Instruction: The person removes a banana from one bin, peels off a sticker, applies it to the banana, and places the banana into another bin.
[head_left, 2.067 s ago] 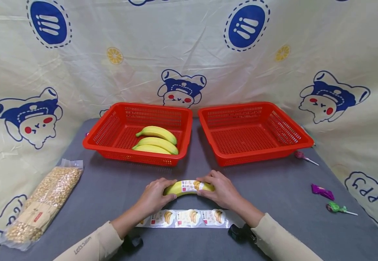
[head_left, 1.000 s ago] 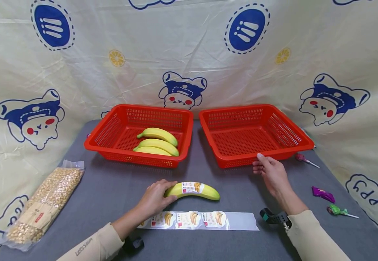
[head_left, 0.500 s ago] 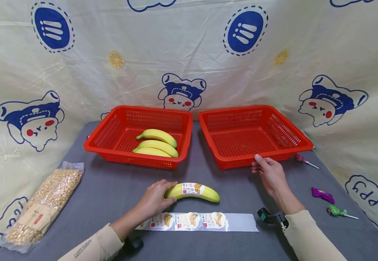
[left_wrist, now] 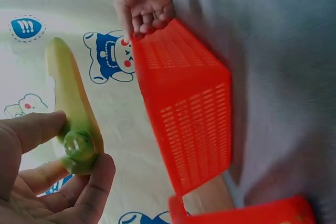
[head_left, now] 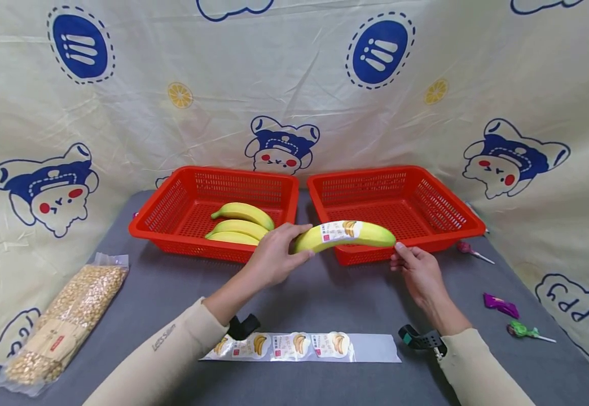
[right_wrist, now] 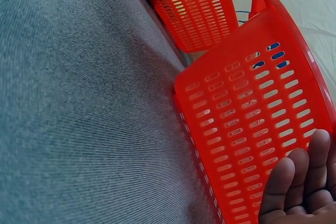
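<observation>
Nearest the viewer, a white backing strip of banana stickers (head_left: 299, 345) lies flat on the grey cloth-covered table (head_left: 172, 293), partly under the left forearm in its beige sleeve (head_left: 157, 355).

Beyond the strip, the left hand (head_left: 274, 259) is raised off the table, arm reaching forward and to the right. Its thumb and fingers are curled round the stem end of a yellow banana bearing a white sticker (head_left: 345, 234); the left wrist view shows the stem end (left_wrist: 79, 148) pinched between thumb and fingertips. The banana is held roughly level in the air, its free end pointing right, above the near rim of the empty red perforated plastic basket on the right (head_left: 426, 208).

Level with that rim, the right hand (head_left: 418, 273) rests with its fingertips against the basket's front wall, just below the banana's free end. The fingers are bent against the plastic; the right wrist view shows the fingers (right_wrist: 299, 182) lying on the perforated wall, not wrapped round it.

Left of the empty basket, a second red perforated plastic basket (head_left: 162, 214) holds three yellow bananas (head_left: 241, 223), lying side by side. The two baskets stand just beside each other, a narrow gap between them.
</observation>
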Action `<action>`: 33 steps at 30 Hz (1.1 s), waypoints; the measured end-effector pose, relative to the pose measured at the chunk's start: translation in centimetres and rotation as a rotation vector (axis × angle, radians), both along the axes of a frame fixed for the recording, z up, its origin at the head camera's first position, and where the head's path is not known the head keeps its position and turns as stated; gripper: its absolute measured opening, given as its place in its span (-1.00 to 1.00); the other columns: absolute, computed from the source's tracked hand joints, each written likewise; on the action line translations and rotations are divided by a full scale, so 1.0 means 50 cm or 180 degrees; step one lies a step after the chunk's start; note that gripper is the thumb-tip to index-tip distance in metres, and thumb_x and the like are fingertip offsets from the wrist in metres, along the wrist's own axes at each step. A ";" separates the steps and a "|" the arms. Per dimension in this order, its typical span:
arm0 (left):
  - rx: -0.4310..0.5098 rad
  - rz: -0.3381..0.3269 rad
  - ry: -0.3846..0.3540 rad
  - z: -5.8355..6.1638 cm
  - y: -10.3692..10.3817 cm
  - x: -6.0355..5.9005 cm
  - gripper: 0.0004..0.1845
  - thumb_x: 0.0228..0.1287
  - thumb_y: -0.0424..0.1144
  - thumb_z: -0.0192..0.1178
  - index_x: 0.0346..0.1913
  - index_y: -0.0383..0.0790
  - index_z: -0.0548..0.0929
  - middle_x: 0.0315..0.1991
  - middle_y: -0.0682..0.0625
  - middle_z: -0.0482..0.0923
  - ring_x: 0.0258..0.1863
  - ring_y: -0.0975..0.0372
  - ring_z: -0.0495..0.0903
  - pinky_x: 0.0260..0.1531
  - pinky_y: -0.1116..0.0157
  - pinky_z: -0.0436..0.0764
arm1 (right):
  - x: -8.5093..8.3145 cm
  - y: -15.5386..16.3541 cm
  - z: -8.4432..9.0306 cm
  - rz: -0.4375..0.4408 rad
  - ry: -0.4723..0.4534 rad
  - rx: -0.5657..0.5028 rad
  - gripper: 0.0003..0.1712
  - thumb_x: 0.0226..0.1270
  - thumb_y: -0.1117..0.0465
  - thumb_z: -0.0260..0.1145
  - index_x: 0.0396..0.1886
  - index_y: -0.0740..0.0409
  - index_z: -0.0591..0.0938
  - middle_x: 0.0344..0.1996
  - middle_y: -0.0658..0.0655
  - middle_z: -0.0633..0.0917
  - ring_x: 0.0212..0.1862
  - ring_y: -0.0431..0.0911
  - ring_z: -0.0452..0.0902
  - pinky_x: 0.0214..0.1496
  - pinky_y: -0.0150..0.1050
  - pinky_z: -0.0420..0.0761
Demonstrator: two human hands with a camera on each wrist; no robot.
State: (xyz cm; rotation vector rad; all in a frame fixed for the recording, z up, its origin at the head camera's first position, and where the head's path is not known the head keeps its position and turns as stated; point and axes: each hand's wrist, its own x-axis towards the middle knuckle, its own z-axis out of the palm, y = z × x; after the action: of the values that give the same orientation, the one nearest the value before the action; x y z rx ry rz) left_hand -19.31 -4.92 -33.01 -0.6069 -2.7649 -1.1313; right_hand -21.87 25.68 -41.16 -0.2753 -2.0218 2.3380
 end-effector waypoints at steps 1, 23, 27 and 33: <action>-0.0011 0.0005 -0.0063 0.006 0.012 -0.013 -0.40 0.12 -0.15 0.33 0.26 -0.09 0.46 0.02 -0.03 0.54 -0.13 0.15 0.49 -0.20 0.34 0.51 | 0.001 0.000 0.000 -0.0010 -0.0014 0.0014 -0.77 0.24 0.01 0.29 -0.46 0.05 0.60 -0.57 -0.06 0.66 -0.45 -0.21 0.55 -0.27 -0.39 0.59; -0.0635 0.0279 -0.0108 -0.007 0.228 -0.200 -0.56 0.19 -0.15 0.25 0.15 -0.14 0.52 -0.08 0.00 0.56 -0.19 0.25 0.46 -0.23 0.38 0.43 | -0.001 0.003 -0.010 -0.0124 -0.0092 0.0218 -0.72 0.20 -0.08 0.30 -0.43 0.03 0.60 -0.55 -0.10 0.65 -0.41 -0.25 0.54 -0.24 -0.41 0.58; -0.1006 0.0242 -0.0093 -0.016 0.247 -0.213 -0.66 0.20 -0.13 0.25 0.02 -0.14 0.56 -0.17 0.03 0.58 -0.26 0.26 0.47 -0.27 0.38 0.43 | 0.001 0.002 -0.006 -0.0099 -0.0097 0.0174 -0.71 0.18 -0.10 0.31 -0.42 0.02 0.61 -0.55 -0.09 0.66 -0.42 -0.25 0.54 -0.25 -0.42 0.58; -0.1700 0.0049 -0.0143 -0.029 0.267 -0.218 -0.65 0.15 -0.09 0.28 0.00 -0.07 0.60 -0.19 0.07 0.64 -0.30 0.25 0.51 -0.23 0.34 0.52 | 0.002 0.000 -0.001 -0.0064 -0.0070 0.0107 -0.73 0.21 -0.05 0.30 -0.41 0.05 0.61 -0.55 -0.07 0.67 -0.44 -0.23 0.54 -0.27 -0.42 0.58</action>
State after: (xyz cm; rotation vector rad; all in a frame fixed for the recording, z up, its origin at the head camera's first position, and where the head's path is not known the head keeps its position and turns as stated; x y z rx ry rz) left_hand -30.19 8.41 -34.46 -0.6029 -3.1094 -0.3909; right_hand -21.76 25.70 -41.21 -0.3198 -2.0561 2.2970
